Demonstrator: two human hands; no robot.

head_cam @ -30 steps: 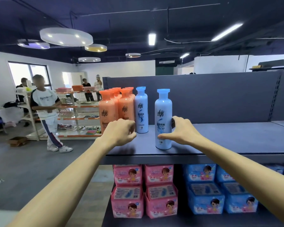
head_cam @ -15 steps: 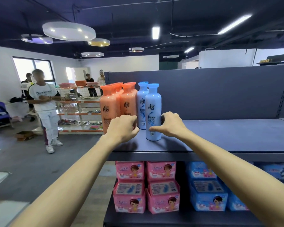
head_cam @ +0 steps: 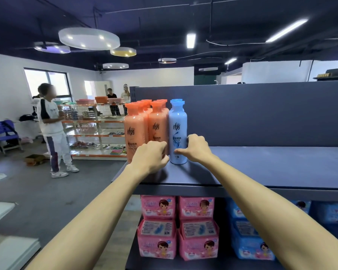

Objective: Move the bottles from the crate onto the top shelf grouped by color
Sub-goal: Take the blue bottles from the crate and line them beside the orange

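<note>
Fingers of the right hand curl round the right side of the blue bottle, low on its body, with the thumb laid across the front below the label, so this hand is clamped on it. The left hand is balled into a loose fist in front of the foot of the nearest of the orange bottles; it seems to hold nothing, and whether its knuckles touch the bottle is unclear.

The blue bottle stands upright at the left end of the top shelf, a little back from the front edge, just beside the orange group on its left. The cap of a second blue one shows right behind it. The crate is out of view.

The bottle looks like smooth, glossy plastic with a wide flat cap. Likely full, so moderately heavy, with stiff walls that give a little under a squeeze. Tall on a small base, it would tip easily if pushed near the cap. The low, wrapping hold suits sliding it, and a grip round the middle of the body suits lifting.

On the shelf below, pink packs sit stacked under the bottles, with blue packs to their right
</note>
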